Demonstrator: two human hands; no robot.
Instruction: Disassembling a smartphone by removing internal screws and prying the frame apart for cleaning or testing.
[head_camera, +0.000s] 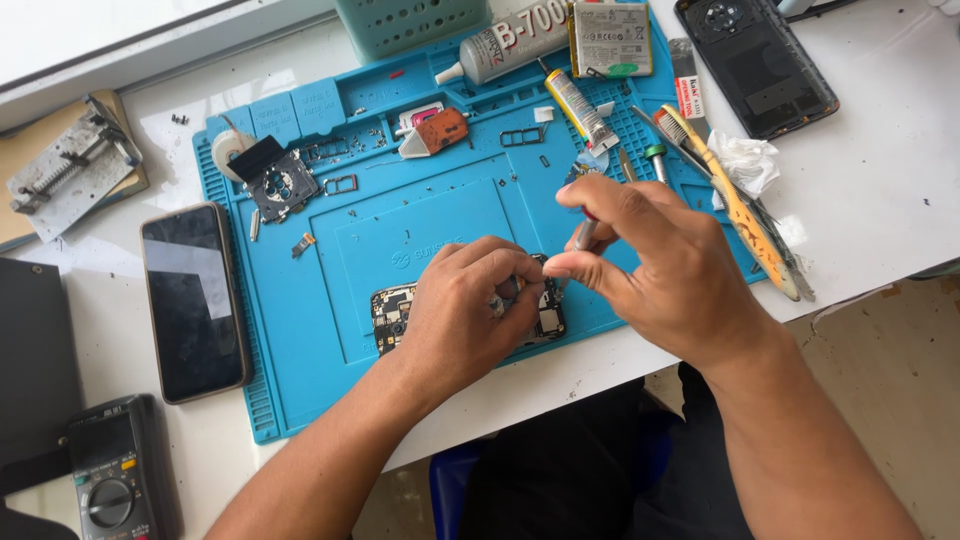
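On a blue repair mat (300, 330) lies an opened phone circuit board (392, 310), mostly covered by my hands. My left hand (470, 305) rests on the board and pins it down with curled fingers. My right hand (650, 265) pinches a thin metal tool (584, 236), like tweezers or a small screwdriver, its tip pointing down at the board next to my left fingers. The tip itself is hidden behind my fingers.
A dark smartphone (193, 300) lies left of the mat, a multimeter (110, 470) at the lower left. Glue tubes (510, 40), a battery (610, 38), a phone back cover (755, 60), a toothbrush (735, 200) and small parts (280, 180) crowd the far side. The table edge runs near my body.
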